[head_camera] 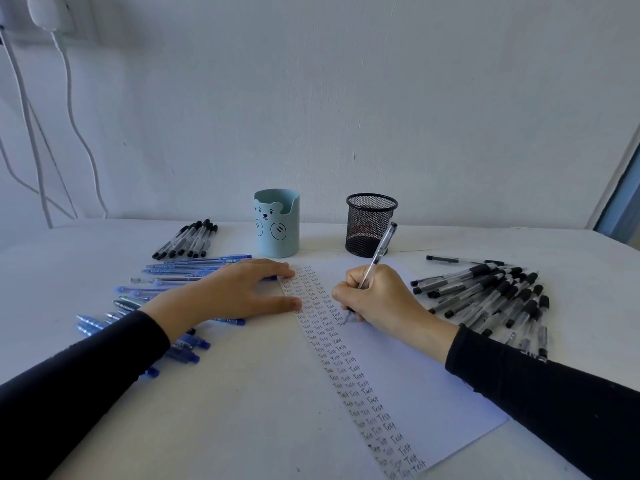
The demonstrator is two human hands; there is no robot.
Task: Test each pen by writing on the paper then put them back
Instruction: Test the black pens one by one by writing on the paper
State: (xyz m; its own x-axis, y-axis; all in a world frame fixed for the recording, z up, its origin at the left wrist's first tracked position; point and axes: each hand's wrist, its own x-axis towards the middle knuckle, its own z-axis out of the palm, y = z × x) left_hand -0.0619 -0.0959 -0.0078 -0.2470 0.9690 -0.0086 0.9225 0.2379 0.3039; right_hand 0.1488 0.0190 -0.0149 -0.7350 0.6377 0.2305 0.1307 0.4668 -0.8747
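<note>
Head view: right hand (377,299) grips a clear black-capped pen (379,252), its tip on the white paper sheet (415,386) lying toward the table's (242,410) near right edge. Left hand (228,292) lies flat with straight fingers, pressing the sheet's left margin beside columns of handwritten "Test".

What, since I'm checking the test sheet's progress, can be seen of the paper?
The paper is a white sheet lying flat on the table. Columns of handwritten "Test" fill its left strip; the rest is blank. The left hand presses fingers on its upper left edge; the right hand rests on it, holding a pen tip-down against it.
</note>
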